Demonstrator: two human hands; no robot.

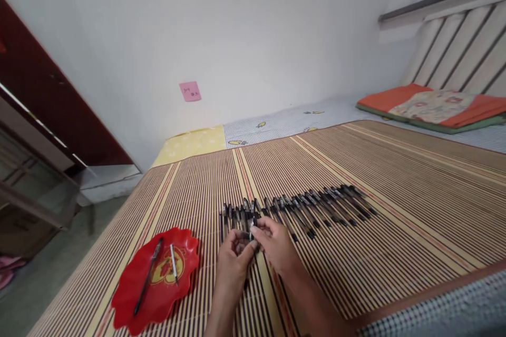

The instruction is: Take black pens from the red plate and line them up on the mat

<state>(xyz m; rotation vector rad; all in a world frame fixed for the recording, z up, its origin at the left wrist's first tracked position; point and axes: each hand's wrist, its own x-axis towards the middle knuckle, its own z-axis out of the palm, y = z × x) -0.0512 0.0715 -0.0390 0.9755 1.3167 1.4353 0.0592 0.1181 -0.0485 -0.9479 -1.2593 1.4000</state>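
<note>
My left hand [236, 256] and my right hand [274, 242] meet over the striped mat, both closed on one pen [253, 225] with a dark cap end. The right fingers pinch its upper part, and the left fingers grip lower down. Much of its length is hidden by my fingers. Just beyond my hands, a long row of black pens [316, 206] lies side by side, running off to the right. To the left sits a red scalloped plate [132, 279]. On it lie a black pen [148, 276] and a thin white refill [174, 263].
The striped bamboo mat [395, 237] covers the bed. Folded orange and floral cloth [435, 105] lies at the far right, below a white radiator [466, 47]. A pink note [190, 91] is stuck to the wall. The bed's left side drops to the floor [95, 226].
</note>
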